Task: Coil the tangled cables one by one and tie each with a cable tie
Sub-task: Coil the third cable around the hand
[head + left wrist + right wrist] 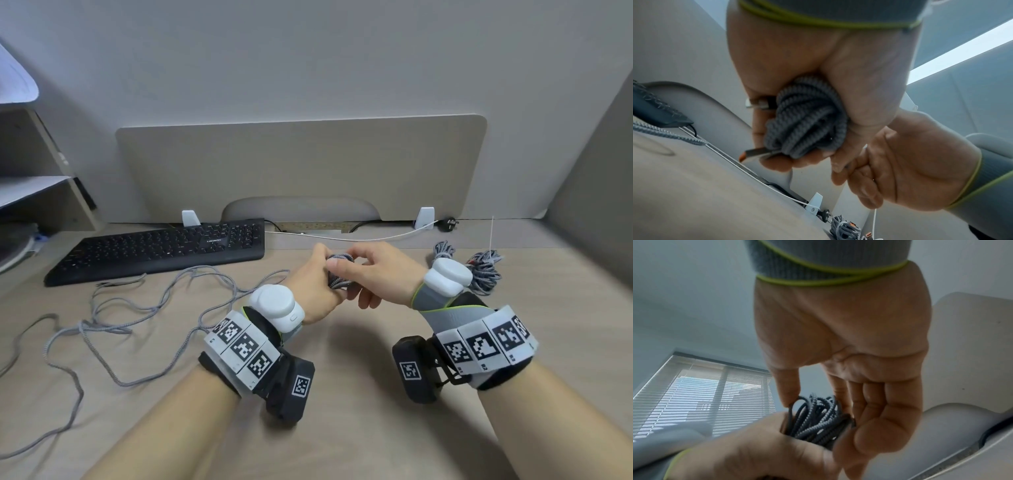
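Note:
A coil of grey braided cable (338, 274) is held above the desk (359, 346) between both hands. My left hand (313, 277) grips it in a fist. In the left wrist view the coil (805, 120) fills that fist (797, 61), with two metal plugs (753, 152) poking out. My right hand (361, 265) meets it from the right; its thumb and forefinger pinch the loops (816, 418) at the top of the coil, and its other fingers (875, 415) curl loosely. I see no cable tie on this coil.
Loose grey cables (137, 308) sprawl tangled over the left of the desk. Two coiled bundles (486, 270) lie at the right, a white tie (492, 233) sticking up from one. A black keyboard (164, 250) and a white cord (359, 237) lie behind the hands.

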Motion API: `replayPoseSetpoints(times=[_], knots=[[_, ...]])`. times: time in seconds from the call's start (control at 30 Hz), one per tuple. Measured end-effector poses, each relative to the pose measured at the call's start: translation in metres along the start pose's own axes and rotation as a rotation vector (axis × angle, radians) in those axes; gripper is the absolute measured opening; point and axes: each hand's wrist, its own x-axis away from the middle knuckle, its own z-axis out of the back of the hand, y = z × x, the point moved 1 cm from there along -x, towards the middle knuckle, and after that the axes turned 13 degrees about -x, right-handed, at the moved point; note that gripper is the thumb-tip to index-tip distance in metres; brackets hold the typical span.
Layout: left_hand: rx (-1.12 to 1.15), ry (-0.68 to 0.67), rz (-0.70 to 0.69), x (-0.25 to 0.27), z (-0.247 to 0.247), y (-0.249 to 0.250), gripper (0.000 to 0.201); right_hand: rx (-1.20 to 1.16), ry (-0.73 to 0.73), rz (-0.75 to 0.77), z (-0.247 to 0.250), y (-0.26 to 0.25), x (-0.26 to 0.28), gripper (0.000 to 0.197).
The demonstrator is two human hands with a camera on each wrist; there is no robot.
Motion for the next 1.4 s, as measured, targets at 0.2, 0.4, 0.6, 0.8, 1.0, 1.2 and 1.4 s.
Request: replayPoseSetpoints(times=[0.2, 0.4, 0.6, 0.8, 1.0, 1.2, 1.4], knots=[[0.119, -0.117, -0.032, 0.006, 0.007, 0.008, 0.042, -0.013, 0.030, 0.016, 0.006, -0.002, 0.000, 0.025], [0.327, -0.056, -0.005, 0.006, 0.002, 0.013, 0.041, 0.036, 0.104, 0.013, 0.013, -0.004, 0.006, 0.022], [0.206, -0.110, -0.042, 0.008, -0.018, 0.035, 0.037, 0.222, 0.145, -0.009, 0.021, 0.001, 0.031, 0.044], [0.170, -0.189, -0.076, 0.003, -0.036, 0.085, 0.051, 0.146, 0.256, -0.025, 0.063, 0.010, 0.073, 0.032], [0.256, -0.375, -0.118, 0.008, -0.058, 0.121, 0.005, 0.158, 0.307, 0.000, 0.097, 0.016, 0.112, 0.032], [0.084, -0.367, -0.243, 0.003, -0.098, 0.160, 0.004, 0.161, 0.339, -0.098, 0.133, 0.036, 0.160, 0.041], [-0.475, -0.194, -0.403, -0.016, -0.119, 0.174, 0.025, 0.492, 0.423, -0.472, 0.182, 0.062, 0.207, 0.041]])
